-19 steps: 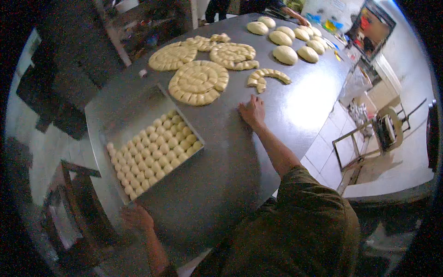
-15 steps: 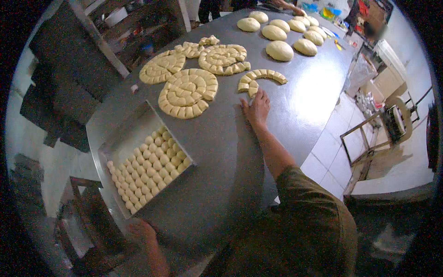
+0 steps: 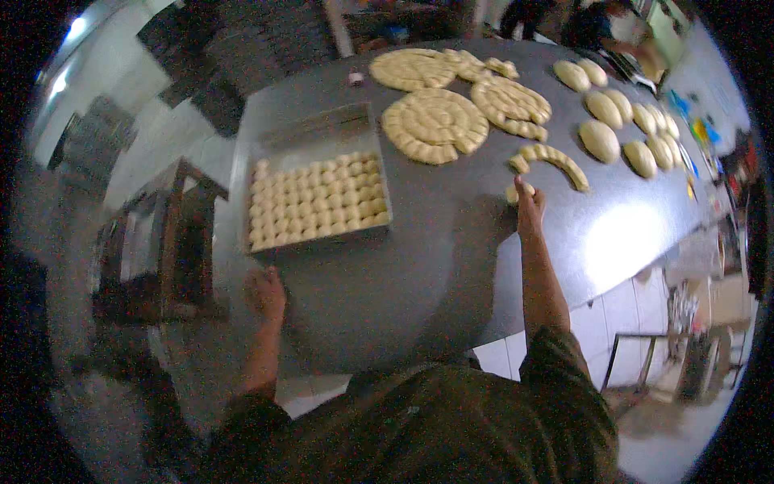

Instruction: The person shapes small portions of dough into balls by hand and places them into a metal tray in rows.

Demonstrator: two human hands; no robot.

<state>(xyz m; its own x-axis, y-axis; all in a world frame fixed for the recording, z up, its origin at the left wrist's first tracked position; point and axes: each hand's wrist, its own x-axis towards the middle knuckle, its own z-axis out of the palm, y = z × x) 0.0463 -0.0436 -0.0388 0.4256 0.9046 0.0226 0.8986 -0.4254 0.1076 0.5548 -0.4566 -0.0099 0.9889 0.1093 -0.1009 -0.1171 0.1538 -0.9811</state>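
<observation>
Touching dough piece (image 3: 516,192), right fingers (image 3: 528,196) curled

Dim, blurry; glare on table (image 3: 629,242); fisheye edges.

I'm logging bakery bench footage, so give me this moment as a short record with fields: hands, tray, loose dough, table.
right hand: on a small dough piece below the dough arc
left hand: at the table's near edge, below the tray, holding nothing visible
tray: metal, near part filled with rows of dough balls, far strip bare
loose dough: spiral rounds, oval loaves at far right
table: grey, glossy
</observation>
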